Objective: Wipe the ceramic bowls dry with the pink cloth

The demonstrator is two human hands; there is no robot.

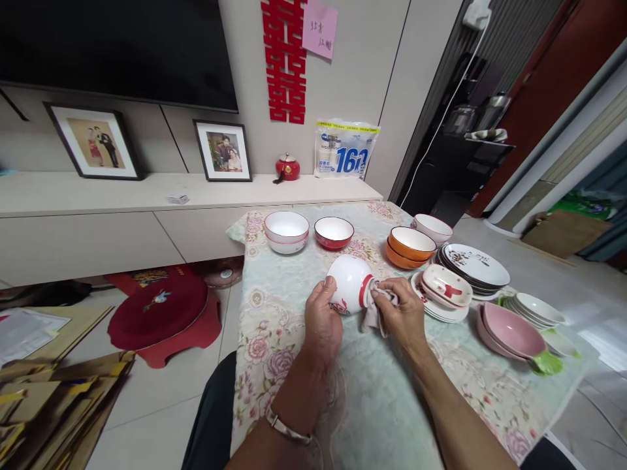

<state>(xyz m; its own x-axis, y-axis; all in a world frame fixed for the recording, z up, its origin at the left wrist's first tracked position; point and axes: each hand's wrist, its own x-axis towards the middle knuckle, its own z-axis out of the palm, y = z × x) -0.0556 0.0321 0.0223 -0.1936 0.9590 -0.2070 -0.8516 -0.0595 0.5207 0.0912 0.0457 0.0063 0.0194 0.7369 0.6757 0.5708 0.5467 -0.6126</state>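
A white bowl (347, 279) with a red foot ring and red decoration is tilted on its side above the table, its base turned to the right. My left hand (323, 320) grips it by the rim side, thumb on the outer wall. In my right hand (404, 313) is a bunched, pale greyish-pink cloth (376, 314), pressed against the bowl's foot. Behind the bowl stand a red bowl (334, 234) with a white inside and a stack of two white bowls (287, 233). The far side of the held bowl is hidden.
Right of my hands are orange bowls (412, 245), rectangular dishes (447, 285), a plate stack (477, 264), pink bowls (513, 331) and small pale dishes (539, 308). A floral tablecloth (279, 352) covers the table. A red stool (161, 313) and flattened cardboard (63, 405) lie to the left.
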